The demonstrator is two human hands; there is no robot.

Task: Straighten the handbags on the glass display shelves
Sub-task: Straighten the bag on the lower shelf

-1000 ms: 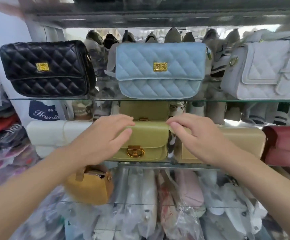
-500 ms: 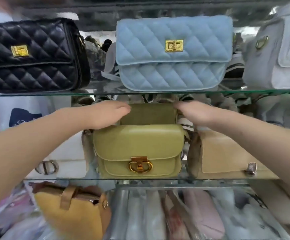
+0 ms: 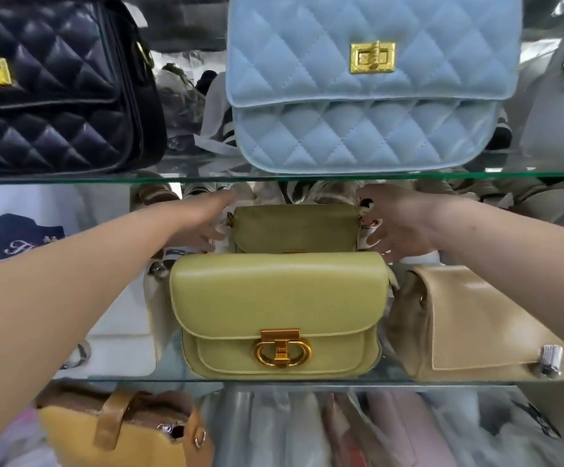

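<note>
Both hands were deep in on the middle glass shelf (image 3: 112, 380). The left hand (image 3: 199, 217) sat at the left end of the rear olive handbag (image 3: 294, 230), fingers (image 3: 203, 238) stretched loose just beside it. The right hand (image 3: 400, 225) flanked the right end, fingers (image 3: 380, 237) spread wide, grasping nothing. Contact with the bag could not be told. It stood upright behind the front green handbag (image 3: 277, 294), which sat between a white bag (image 3: 122, 335) and a beige bag (image 3: 476, 325).

a navy blue patch (image 3: 26, 234) on white fabric shows white cursive script starting with "f"; the rest is unreadable.
</note>
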